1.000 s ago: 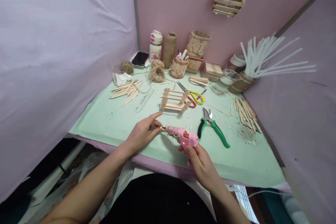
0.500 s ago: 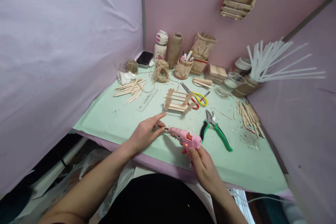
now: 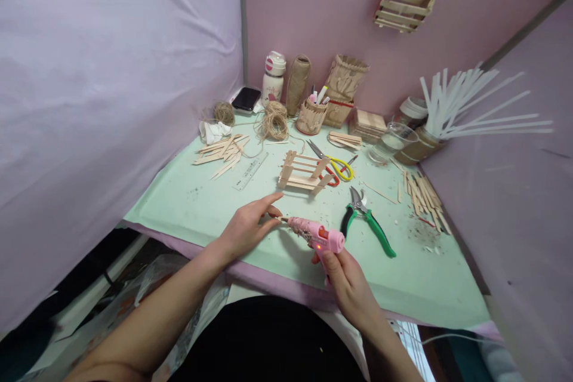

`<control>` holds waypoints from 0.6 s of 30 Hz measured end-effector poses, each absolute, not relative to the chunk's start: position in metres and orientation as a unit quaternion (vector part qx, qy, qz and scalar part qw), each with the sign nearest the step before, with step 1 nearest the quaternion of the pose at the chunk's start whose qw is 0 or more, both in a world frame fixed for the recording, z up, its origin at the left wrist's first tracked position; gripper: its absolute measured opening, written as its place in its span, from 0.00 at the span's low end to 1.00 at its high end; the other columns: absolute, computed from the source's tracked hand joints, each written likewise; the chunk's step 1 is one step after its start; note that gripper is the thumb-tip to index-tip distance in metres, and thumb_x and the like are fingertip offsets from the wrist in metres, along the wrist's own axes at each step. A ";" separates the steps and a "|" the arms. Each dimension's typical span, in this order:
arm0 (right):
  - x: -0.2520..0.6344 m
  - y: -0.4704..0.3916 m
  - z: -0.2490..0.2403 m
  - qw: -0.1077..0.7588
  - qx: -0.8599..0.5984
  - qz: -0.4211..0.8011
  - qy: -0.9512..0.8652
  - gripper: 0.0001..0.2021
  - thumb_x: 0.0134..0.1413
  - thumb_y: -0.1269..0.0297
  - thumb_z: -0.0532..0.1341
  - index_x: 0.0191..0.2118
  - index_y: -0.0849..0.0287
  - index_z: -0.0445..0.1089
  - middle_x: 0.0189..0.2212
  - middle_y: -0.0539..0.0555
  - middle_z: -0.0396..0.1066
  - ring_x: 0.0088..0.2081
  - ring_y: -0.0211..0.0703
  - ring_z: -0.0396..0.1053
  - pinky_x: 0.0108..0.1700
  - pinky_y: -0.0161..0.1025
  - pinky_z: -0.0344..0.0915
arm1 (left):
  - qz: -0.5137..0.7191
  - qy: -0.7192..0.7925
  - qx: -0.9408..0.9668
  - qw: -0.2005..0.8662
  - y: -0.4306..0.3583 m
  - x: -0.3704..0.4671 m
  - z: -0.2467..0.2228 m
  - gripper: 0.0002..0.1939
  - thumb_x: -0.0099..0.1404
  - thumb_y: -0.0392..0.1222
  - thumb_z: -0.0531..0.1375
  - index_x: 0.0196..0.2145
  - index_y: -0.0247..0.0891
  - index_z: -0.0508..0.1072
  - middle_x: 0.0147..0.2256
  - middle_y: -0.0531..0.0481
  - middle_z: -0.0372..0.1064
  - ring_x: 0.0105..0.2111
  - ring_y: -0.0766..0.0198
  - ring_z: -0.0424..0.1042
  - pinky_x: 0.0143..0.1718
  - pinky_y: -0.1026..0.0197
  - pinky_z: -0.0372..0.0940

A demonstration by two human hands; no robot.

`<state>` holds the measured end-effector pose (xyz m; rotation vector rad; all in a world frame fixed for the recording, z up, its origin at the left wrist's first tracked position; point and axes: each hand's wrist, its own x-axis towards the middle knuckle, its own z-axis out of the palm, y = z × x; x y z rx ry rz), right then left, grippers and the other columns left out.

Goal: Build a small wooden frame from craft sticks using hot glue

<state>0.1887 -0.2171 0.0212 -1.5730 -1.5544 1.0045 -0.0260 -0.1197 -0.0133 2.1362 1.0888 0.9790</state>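
My right hand (image 3: pixel 347 283) is wrapped round the handle of a pink hot glue gun (image 3: pixel 313 231), whose small orange light is lit. The gun's nozzle points left, right at the fingertips of my left hand (image 3: pixel 253 221). Those fingers are pinched low over the table, on what seems a small pale wooden piece mostly hidden by them. Just beyond my hands stands a small rack of craft sticks (image 3: pixel 304 173), with slats running across between its uprights. Green-handled pruning shears (image 3: pixel 369 221) lie with jaws apart to the right of the glue gun.
Scissors (image 3: pixel 338 168) lie behind the stick rack, and a clear ruler (image 3: pixel 251 171) to its left. Loose sticks lie in piles at left (image 3: pixel 224 152) and right (image 3: pixel 423 200). Twine (image 3: pixel 274 122), a bottle (image 3: pixel 273 79), a pen holder (image 3: pixel 312 116) and a clear cup (image 3: pixel 391 144) line the back.
Almost nothing differs. Both hands and the glue gun keep their places, with the nozzle still at my left fingertips; the view has shifted very slightly.
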 end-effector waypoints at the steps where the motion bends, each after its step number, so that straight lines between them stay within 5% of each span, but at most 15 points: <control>1: 0.189 -0.217 0.021 0.349 -0.607 0.388 -0.600 0.26 0.63 0.45 0.47 0.50 0.58 0.71 0.24 0.52 0.67 0.24 0.43 0.63 0.26 0.37 0.63 | 0.363 0.404 0.794 0.271 -0.120 -0.026 -0.013 0.25 0.65 0.40 0.59 0.59 0.43 0.61 0.38 0.51 0.77 0.37 0.66 0.75 0.42 0.61 0.69; 18: 0.194 -0.218 0.032 0.337 -0.616 0.339 -0.626 0.23 0.63 0.47 0.48 0.43 0.57 0.73 0.25 0.54 0.70 0.29 0.46 0.68 0.31 0.39 0.65 | 0.360 0.404 0.798 0.266 -0.120 -0.026 -0.011 0.23 0.66 0.41 0.58 0.58 0.41 0.62 0.37 0.50 0.77 0.37 0.65 0.74 0.42 0.60 0.68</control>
